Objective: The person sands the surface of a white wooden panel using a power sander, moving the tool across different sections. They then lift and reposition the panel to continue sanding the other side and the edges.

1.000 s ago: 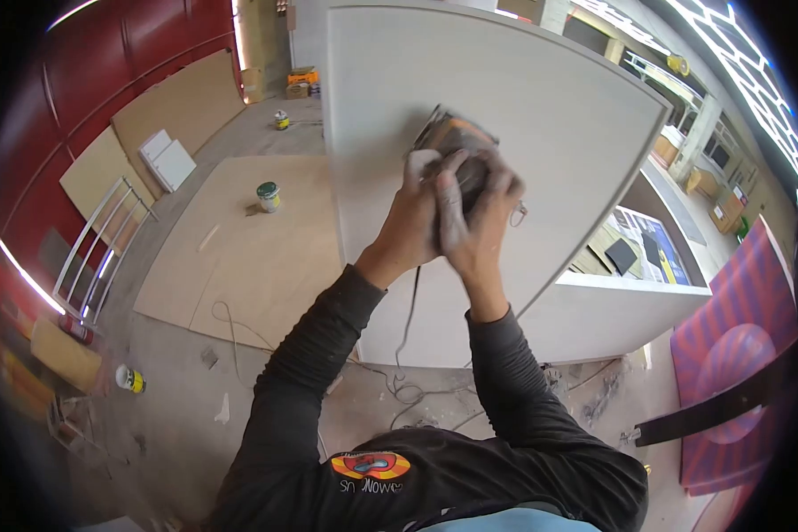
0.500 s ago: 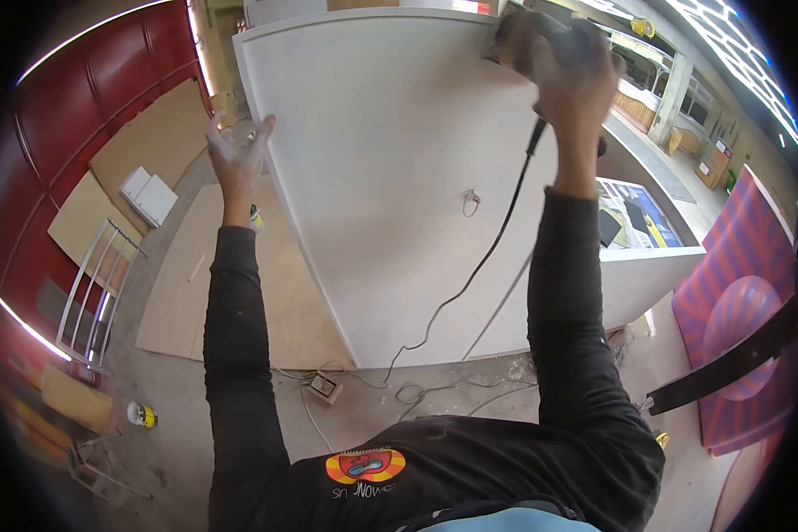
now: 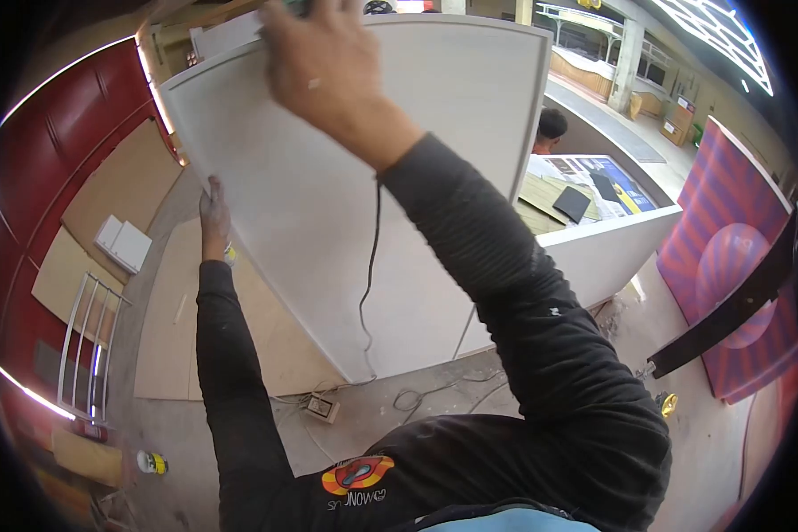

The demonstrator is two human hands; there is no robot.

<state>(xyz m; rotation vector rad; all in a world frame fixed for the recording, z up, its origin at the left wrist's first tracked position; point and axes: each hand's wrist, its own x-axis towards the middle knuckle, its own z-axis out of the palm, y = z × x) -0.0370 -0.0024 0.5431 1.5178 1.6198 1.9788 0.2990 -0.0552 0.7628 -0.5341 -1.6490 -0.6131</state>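
Note:
A large white panel (image 3: 399, 142) with a raised rim stands upright before me. My left hand (image 3: 213, 217) is at its left edge, thumb on the near side and the other fingers partly hidden. My right hand (image 3: 328, 66) is at the upper left of the panel, closed over a corded electric sander, which the hand and the top of the view almost wholly hide. A black cord (image 3: 371, 257) hangs from below my right wrist down the panel's face to the floor.
A socket box (image 3: 321, 408) and loose cables lie on the floor. At right, a white counter (image 3: 607, 248) holds papers and dark sheets (image 3: 571, 205); a person's head (image 3: 551, 126) shows behind. A metal rack (image 3: 89, 346) and a can (image 3: 152, 462) are at left.
My right hand has moved left with the sander, from the panel's upper right to its upper left. My left hand has slid lower along the edge. The view has turned right.

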